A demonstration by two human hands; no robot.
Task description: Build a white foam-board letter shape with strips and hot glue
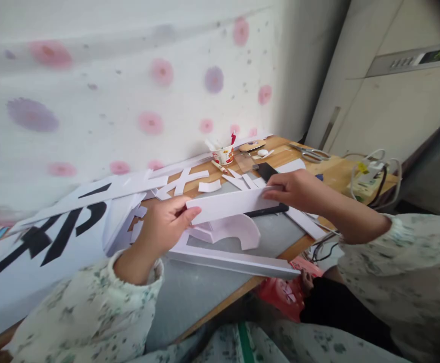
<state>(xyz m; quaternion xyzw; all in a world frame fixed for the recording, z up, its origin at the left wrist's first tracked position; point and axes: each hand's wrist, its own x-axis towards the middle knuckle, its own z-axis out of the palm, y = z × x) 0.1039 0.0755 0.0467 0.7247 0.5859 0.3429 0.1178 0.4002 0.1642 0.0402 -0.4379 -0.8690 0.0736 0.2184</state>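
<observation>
Between my two hands a flat white strip [227, 205], like foam board or stiff card, is stretched out above the table. My left hand [163, 224] pinches its left end between thumb and fingers. The right end is gripped by my right hand [291, 189], thumb below and fingers on top. Under the strip lies a curved white piece [238, 230] with a raised edge. Nearer to me, a long white piece [235, 263] with an upright side stretches across the grey mat [189, 297] and past the table edge.
White cut pieces [184, 181] lie behind my hands. Large sheets with black strokes [68, 232] are stacked at the left. Towards the back right are a paper cup [223, 154], scissors [313, 153] and a power strip with cables [369, 179]. A red bag [280, 297] hangs below the table edge.
</observation>
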